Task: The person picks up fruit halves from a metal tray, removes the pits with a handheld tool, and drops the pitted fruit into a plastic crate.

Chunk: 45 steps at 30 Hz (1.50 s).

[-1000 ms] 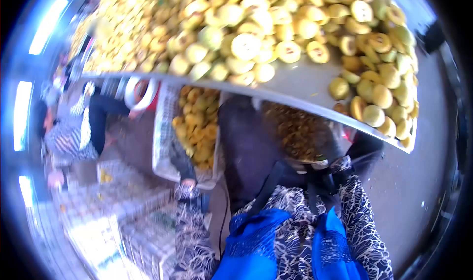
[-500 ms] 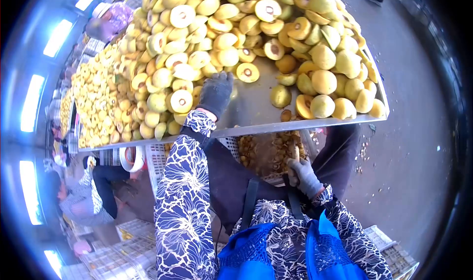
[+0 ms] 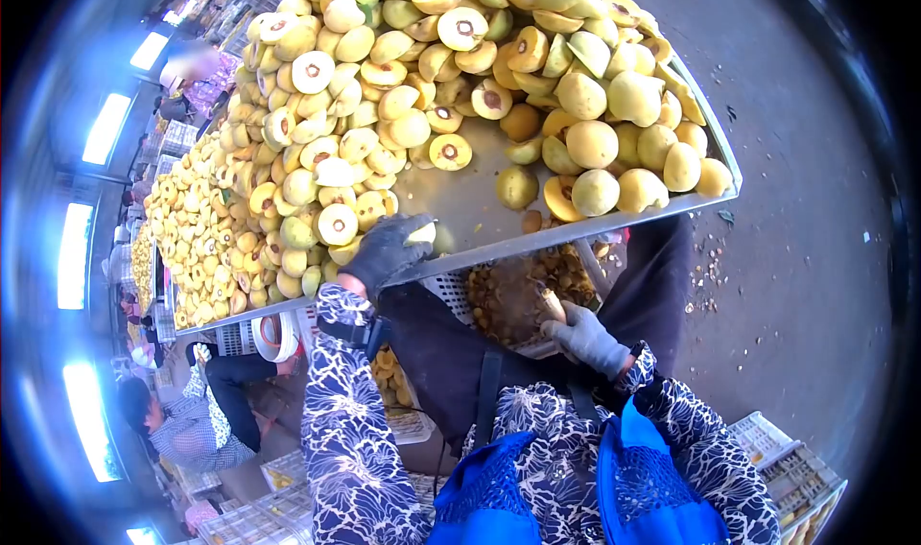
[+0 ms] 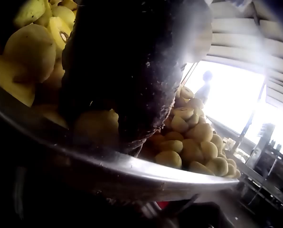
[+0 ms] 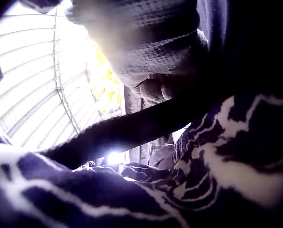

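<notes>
My left hand, in a dark glove, is at the near edge of a metal tray table. Its fingers hold a yellow-green peach half just above the tray surface. In the left wrist view the dark glove covers much of the picture, above the shiny rim. My right hand, in a grey glove, grips a short tool with a pale wooden handle over my lap; its working end is unclear. Halved yellow peaches with brown centres heap the tray beyond the left hand.
Below the tray, a crate holds brownish scraps between my knees. Another crate of yellow fruit stands to its left. A white bucket and a seated person are farther left. Stacked crates stand at lower right.
The left hand rose from below onto the tray among the peaches, then drew back to the near edge with a peach half. The right hand, hidden earlier, came into view with the tool.
</notes>
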Available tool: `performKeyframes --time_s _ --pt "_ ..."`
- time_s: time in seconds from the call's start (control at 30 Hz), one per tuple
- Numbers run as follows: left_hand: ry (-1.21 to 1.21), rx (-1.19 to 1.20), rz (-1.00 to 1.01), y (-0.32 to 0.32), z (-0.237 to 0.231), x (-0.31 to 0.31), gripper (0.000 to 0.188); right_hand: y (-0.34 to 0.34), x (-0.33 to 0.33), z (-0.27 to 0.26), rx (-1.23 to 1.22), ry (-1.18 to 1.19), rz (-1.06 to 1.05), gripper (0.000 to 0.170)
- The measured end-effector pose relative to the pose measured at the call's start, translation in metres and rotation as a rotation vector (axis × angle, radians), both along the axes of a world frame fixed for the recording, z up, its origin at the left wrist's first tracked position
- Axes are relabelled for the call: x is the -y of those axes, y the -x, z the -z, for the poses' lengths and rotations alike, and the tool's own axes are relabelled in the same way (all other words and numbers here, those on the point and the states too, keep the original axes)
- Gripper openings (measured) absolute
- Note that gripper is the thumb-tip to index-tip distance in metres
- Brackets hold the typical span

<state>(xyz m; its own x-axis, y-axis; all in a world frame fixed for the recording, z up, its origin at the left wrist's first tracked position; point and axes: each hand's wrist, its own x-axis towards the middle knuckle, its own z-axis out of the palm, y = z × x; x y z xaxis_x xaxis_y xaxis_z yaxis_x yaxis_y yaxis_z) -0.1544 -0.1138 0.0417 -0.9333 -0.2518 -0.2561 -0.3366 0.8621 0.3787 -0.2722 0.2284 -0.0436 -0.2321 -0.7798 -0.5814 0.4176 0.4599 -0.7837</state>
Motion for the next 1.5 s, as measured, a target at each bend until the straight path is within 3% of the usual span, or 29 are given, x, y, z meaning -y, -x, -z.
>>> performKeyframes --time_s 0.1,0.13,0.23,0.27,0.37,0.4,0.47,0.6,0.63,0.7,0.77,0.83,0.9,0.97,1.1,1.17,1.37,1.47,1.5 --pt "-0.266 0.09 -0.007 0.001 -0.016 0.004 0.047 -0.002 0.002 -0.004 -0.017 -0.015 -0.015 0.025" --pt "-0.212 0.016 0.06 -0.001 -0.004 0.009 0.042 -0.005 0.002 -0.003 -0.028 -0.006 -0.015 0.025" --pt "0.05 -0.074 -0.019 -0.005 0.019 0.005 0.039 -0.007 0.004 -0.016 -0.08 0.064 -0.01 0.024" --pt "-0.022 -0.015 -0.145 0.005 0.004 -0.009 0.038 -0.007 0.005 -0.02 -0.101 0.097 -0.009 0.024" --pt "-0.659 -0.268 -0.407 0.003 -0.006 -0.025 0.037 -0.004 0.023 -0.029 -0.122 0.257 0.127 0.024" --pt "-0.75 -0.323 -0.44 0.001 -0.015 -0.037 0.034 0.0 0.032 -0.037 -0.144 0.381 0.189 0.023" --pt "-0.812 -0.478 -0.349 0.001 -0.025 -0.07 0.033 0.008 0.047 -0.062 -0.123 0.391 0.298 0.026" --pt "-0.81 -0.627 -0.4 0.002 -0.011 -0.129 0.034 -0.007 0.07 -0.077 -0.206 0.55 0.428 0.034" --pt "-0.57 -0.708 -0.33 0.001 -0.011 -0.143 0.037 -0.017 0.081 -0.054 -0.436 0.665 0.488 0.036" --pt "-1.207 -1.007 -0.576 0.0 0.011 -0.172 0.048 -0.028 0.073 -0.069 -0.459 0.555 0.354 0.038" --pt "-1.39 -0.981 -0.596 -0.004 0.028 -0.17 0.065 -0.032 0.067 -0.071 -0.477 0.552 0.311 0.035" --pt "-1.261 -1.052 -0.763 -0.013 0.029 -0.183 0.068 -0.033 0.054 -0.078 -0.454 0.448 0.226 0.033" --pt "-1.275 -1.068 -0.861 -0.015 -0.005 -0.192 0.066 -0.038 0.049 -0.072 -0.744 0.432 0.151 0.028" --pt "-1.232 -1.078 -0.886 -0.018 -0.01 -0.192 0.067 -0.042 0.044 -0.07 -0.983 0.367 0.032 0.028" --pt "-1.058 -1.054 -0.813 -0.015 -0.013 -0.196 0.072 -0.05 0.047 -0.056 -1.148 0.391 -0.062 0.029" --pt "-1.001 -1.061 -0.776 -0.015 -0.01 -0.196 0.072 -0.051 0.048 -0.055 -1.17 0.381 -0.076 0.03" --pt "-1.162 -1.073 -0.805 -0.015 -0.005 -0.197 0.071 -0.049 0.048 -0.052 -1.212 0.343 -0.133 0.03" --pt "-1.066 -1.063 -0.839 -0.013 -0.013 -0.202 0.07 -0.05 0.047 -0.052 -1.195 0.301 -0.157 0.03" --pt "-0.93 -1.058 -0.825 -0.012 -0.012 -0.202 0.068 -0.049 0.045 -0.054 -1.18 0.3 -0.141 0.029"
